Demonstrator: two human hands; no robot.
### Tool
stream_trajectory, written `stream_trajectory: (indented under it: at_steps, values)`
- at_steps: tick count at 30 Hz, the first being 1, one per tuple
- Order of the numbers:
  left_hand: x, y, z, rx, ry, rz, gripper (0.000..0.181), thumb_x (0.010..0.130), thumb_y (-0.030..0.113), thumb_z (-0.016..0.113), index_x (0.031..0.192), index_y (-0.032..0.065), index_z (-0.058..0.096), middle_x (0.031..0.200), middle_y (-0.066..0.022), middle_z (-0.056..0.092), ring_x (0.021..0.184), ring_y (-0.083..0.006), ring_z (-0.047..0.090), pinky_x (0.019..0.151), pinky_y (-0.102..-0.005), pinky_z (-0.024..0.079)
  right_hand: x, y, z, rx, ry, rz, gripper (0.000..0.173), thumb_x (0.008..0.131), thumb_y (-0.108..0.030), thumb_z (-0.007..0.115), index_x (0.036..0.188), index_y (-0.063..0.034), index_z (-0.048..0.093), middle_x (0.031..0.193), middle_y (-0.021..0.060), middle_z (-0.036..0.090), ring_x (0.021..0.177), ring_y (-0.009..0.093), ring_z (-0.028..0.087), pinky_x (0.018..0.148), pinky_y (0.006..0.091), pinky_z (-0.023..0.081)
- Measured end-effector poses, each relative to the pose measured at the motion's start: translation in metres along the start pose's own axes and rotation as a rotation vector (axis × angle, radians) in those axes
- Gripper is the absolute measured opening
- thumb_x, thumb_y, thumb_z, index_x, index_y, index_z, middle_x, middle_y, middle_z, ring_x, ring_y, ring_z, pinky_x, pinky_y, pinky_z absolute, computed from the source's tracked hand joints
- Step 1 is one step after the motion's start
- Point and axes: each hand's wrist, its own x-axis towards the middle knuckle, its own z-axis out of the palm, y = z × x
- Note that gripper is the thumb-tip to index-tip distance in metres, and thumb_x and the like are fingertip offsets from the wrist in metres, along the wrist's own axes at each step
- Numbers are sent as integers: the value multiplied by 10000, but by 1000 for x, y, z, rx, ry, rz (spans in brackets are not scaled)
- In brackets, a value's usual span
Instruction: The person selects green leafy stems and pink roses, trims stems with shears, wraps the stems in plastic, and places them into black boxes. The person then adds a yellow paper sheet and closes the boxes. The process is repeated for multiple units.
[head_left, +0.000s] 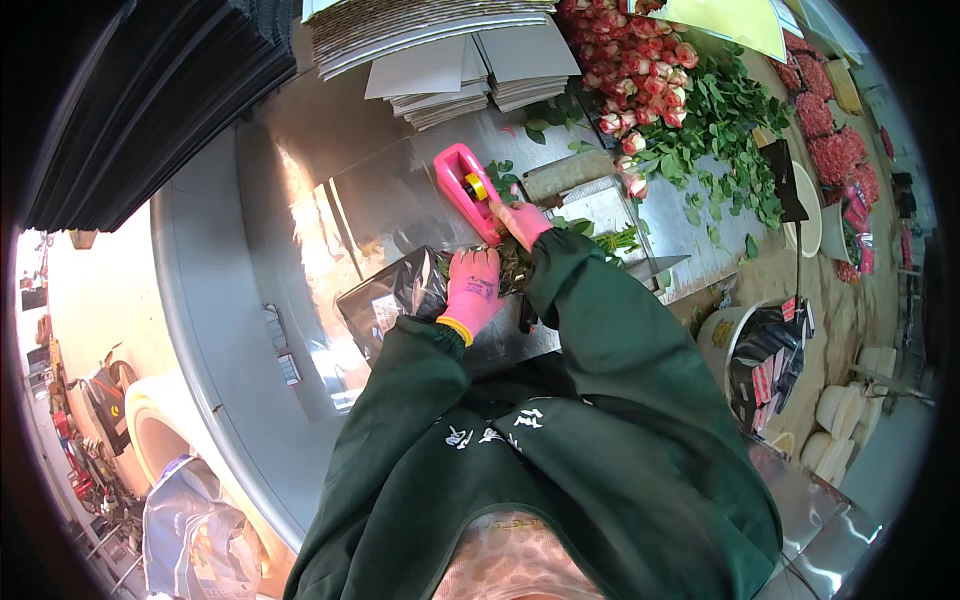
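Observation:
My left hand (474, 289), in a pink glove with a yellow cuff, is closed around the neck of a black plastic-wrapped flower bundle (390, 296). The wrapped end points left and bears a printed label (386, 311). Dark leaves show between my two hands. A pink tape dispenser (452, 169) with a yellow-cored tape roll (475, 186) stands on the metal table just beyond. My right hand (523, 223), also pink-gloved with bare fingertips, reaches to the dispenser's near end. Whether it grips tape is hidden. Green cut stems (619, 240) lie right of that wrist.
Stacked cardboard sheets (525, 64) stand at the back of the metal table (375, 180). Red-and-white roses (645, 71) with leafy stems (720, 127) are heaped at the back right. Black sleeves (165, 97) hang upper left. A bucket (724, 337) holds black-wrapped bundles on the right.

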Motion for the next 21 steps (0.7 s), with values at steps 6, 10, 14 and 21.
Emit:
stream_trajectory:
  at_steps: [6,10,14,21]
  values:
    - [-5,-3,-21,-78,-28,-130,702,622,355,816,1177,54,510,1013,-115,598,985,-263,590,918,-399,420,-144,-74,-13,124,229,-426,255,903,-224,663,834,-3,557,718,207,545,672,353,570,639,433,451]
    - [-21,-13,-79,-247,105,-75,580,660,302,765,1113,28,528,988,-159,600,959,-330,594,845,-431,454,-185,18,14,-198,136,-244,202,887,-216,649,994,-47,617,900,206,616,825,406,606,710,470,485]
    - [-36,-10,-126,-259,-106,17,589,671,322,755,1108,0,528,1012,-190,594,965,-357,588,851,-444,458,-138,44,6,211,-55,-238,498,903,-450,578,1239,-82,592,959,147,693,817,322,676,727,472,537]
    - [-53,7,-163,-375,-344,356,636,780,423,679,1178,-31,478,1040,-194,557,1007,-361,554,888,-425,432,-67,-41,-61,-566,-202,-1006,292,843,-190,617,1119,-97,587,987,91,635,882,289,603,784,372,496]
